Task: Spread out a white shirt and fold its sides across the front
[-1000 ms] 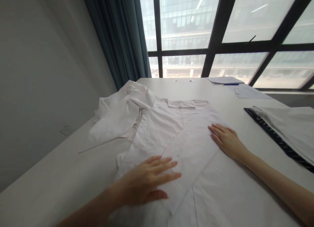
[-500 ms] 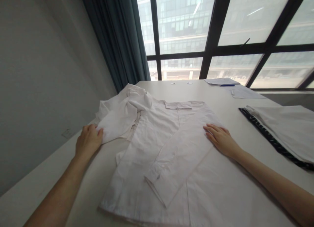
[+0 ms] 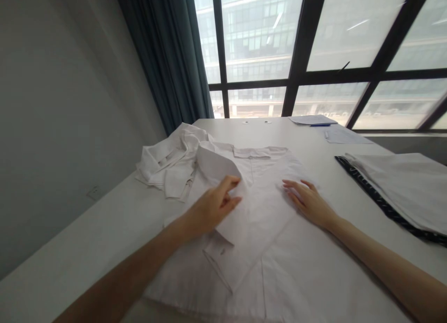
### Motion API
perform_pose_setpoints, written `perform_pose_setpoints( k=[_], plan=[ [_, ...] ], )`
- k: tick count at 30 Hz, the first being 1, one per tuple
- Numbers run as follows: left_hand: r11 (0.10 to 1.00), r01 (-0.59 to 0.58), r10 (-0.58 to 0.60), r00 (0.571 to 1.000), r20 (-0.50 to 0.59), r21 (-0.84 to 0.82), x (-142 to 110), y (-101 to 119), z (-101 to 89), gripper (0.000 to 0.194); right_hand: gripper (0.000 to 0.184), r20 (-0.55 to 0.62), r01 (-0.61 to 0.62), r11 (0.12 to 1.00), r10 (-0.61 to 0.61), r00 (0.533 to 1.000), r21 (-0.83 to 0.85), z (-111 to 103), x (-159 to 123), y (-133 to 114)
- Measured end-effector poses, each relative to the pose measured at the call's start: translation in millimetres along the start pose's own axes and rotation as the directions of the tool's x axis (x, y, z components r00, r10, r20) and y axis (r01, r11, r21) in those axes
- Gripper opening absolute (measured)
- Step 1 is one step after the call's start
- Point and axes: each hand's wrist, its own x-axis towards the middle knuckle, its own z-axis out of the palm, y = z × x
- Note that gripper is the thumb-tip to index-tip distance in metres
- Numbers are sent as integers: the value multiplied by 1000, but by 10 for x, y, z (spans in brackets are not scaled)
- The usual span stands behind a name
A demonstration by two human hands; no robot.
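Observation:
A white long-sleeved shirt (image 3: pixel 279 272) lies spread on the white table, its collar band toward the window. My left hand (image 3: pixel 213 204) is over the middle of the shirt, fingers curled around the left sleeve (image 3: pixel 216 167), which is lifted and folded across the body. Part of that sleeve is hidden behind the hand. The other sleeve lies slantwise over the front, its buttoned cuff (image 3: pixel 220 255) near the lower middle. My right hand (image 3: pixel 307 199) rests on the shirt's right side with fingers stretched out. Crumpled white cloth (image 3: pixel 157 162) is bunched at the upper left.
On the right lies folded white cloth (image 3: pixel 408 183) on a black patterned piece (image 3: pixel 380 199). Papers (image 3: pixel 312 120) with a blue pen (image 3: pixel 320 125) are at the table's far edge. A grey wall and a dark blue curtain (image 3: pixel 167 57) stand along the left.
My left hand has moved right from the shirt's left edge, bringing the sleeve across the body. Crumpled cloth at the upper left is uncovered. My right hand has barely shifted.

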Motion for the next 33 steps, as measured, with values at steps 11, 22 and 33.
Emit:
perform_pose_setpoints(
  k=[11, 22, 33],
  plan=[
    [894, 32, 40, 988, -150, 448, 558, -569, 53, 33, 46, 140, 362, 932, -361, 922, 16, -108, 27, -281],
    [904, 241, -77, 905, -418, 354, 785, -1568, 135, 45, 56, 160, 458, 862, -494, 855, 217, -213, -32, -750],
    [946, 299, -179, 808, -562, 128, 768, -1711, 104, 47, 32, 256, -323, 657, 199, 946, 681, -340, 12, -545]
  ],
)
